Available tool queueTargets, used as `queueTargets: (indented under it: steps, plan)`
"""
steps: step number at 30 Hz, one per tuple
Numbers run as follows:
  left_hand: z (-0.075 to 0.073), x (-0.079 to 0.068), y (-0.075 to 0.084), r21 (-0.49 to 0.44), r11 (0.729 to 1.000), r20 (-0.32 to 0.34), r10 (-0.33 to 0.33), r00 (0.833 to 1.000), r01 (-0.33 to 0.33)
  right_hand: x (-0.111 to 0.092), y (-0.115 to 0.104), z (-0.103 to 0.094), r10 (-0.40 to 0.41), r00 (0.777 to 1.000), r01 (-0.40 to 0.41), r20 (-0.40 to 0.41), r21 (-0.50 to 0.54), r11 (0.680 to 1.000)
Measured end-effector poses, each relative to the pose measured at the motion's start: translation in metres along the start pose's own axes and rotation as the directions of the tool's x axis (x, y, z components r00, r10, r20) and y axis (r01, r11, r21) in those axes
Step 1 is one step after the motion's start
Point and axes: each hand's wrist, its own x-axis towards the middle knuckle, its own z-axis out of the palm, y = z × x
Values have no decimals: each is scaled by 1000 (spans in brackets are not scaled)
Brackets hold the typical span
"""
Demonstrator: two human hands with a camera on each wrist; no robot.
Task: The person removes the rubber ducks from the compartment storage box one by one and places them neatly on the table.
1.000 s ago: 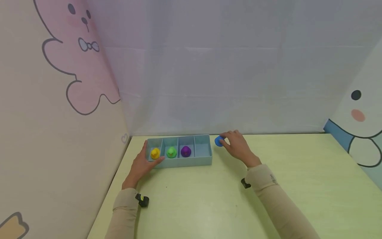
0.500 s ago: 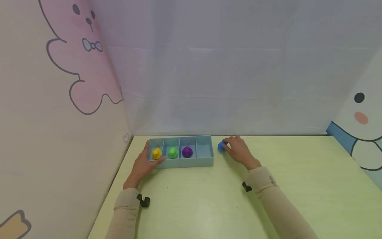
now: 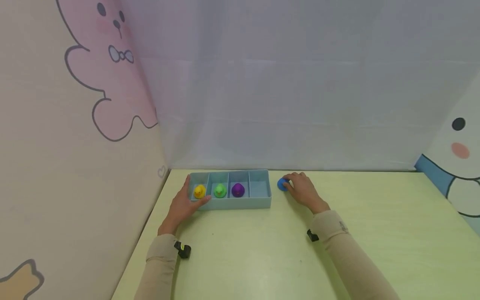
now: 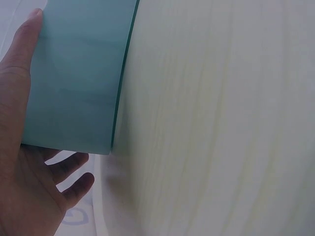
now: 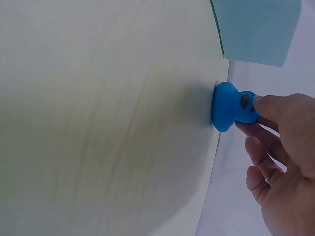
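A pale blue divided box (image 3: 240, 203) stands near the back of the table. Its compartments hold a yellow toy duck (image 3: 199, 191), a green toy duck (image 3: 220, 191) and a purple toy duck (image 3: 238, 190), and the rightmost one is empty. My left hand (image 3: 181, 206) holds the box's left end, thumb along the front wall and fingers about the end. Just right of the box, my right hand (image 3: 303, 191) pinches a blue toy duck (image 5: 225, 105) by its head between thumb and finger. This duck sits upright, base down at the table surface, with its other fingers loosely bent beside it.
The pale green table (image 3: 247, 254) meets a whitish curtain (image 3: 300, 104) right behind the box. A wall with a pink cartoon bear (image 3: 123, 83) borders the left side; another cartoon panel (image 3: 465, 158) stands at the right.
The right hand has lowered the blue duck to the table and shifted it slightly away from the box. The left hand stays at the box's left end. The head view has turned slightly left.
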Motion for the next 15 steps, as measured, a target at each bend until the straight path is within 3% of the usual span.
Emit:
queueTargets:
  steps: [15]
  plan:
    - [1,0,-1,-6,1000,-15,8,1000,-8,1,-3,-5,-32,998,33,-48,28,999]
